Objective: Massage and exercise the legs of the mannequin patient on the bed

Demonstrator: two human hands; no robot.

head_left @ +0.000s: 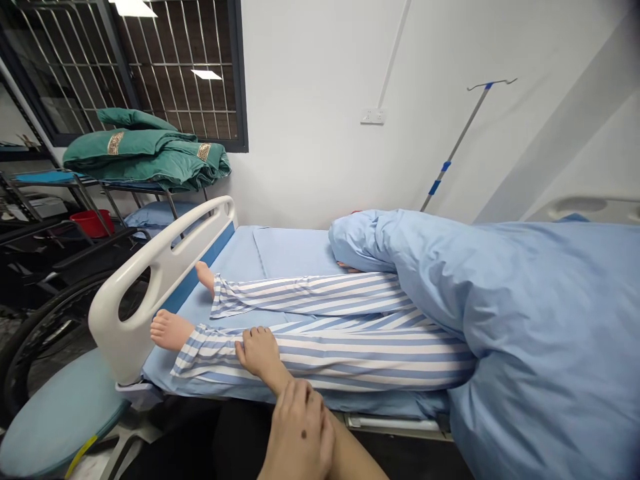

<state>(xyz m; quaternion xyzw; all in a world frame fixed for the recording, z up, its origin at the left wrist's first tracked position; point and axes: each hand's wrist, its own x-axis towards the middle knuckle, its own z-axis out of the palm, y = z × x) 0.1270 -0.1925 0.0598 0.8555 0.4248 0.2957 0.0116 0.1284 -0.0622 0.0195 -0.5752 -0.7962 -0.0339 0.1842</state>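
Right hand [257,353] on the shin of the near manikin leg [325,357], fingers together and lightly curved over the striped trouser cloth; firm grip or mere resting contact not determinable from this view. Left hand [299,427] cupped across the right wrist, with no other object apparently in hold.

Near leg flat on the blue bed sheet [295,253], close to the near edge of the bed, long axis running left to right. Bare foot [171,330] at its left end, toes pointing left, just short of the white footboard [107,320]. Far manikin leg [310,293] alongside, roughly parallel, its foot [204,277] at the left with toes toward the far side. Upper ends of both legs hidden under a pale blue duvet [525,300] heaped at right.

Handling estimate: limb fairly heavy, limp, with soft skin; trouser cloth loose, liable to slide. Likely best holds: under the heel and behind the knee, not by cloth or toes alone.
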